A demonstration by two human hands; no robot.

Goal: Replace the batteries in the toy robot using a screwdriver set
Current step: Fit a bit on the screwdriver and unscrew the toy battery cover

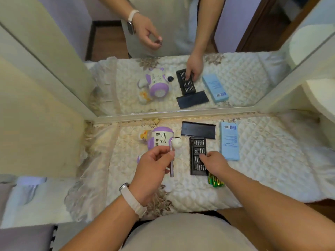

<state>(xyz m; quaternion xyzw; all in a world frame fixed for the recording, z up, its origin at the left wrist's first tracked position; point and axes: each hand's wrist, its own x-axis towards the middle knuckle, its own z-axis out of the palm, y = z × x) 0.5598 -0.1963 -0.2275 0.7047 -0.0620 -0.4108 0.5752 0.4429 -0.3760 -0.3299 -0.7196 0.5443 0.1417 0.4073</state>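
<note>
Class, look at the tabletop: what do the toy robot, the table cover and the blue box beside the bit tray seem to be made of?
Toy robot: likely hard plastic, smooth white and purple shell with moulded slots and holes.
Table cover: soft quilted fabric, shown by its stitched diamond pattern and lace-like edge.
Blue box: probably matte cardboard, flat with printed text and a barcode.

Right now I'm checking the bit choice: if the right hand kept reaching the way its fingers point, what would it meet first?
The right hand would meet the bit tray; its fingertips seem already at the bits.
</note>
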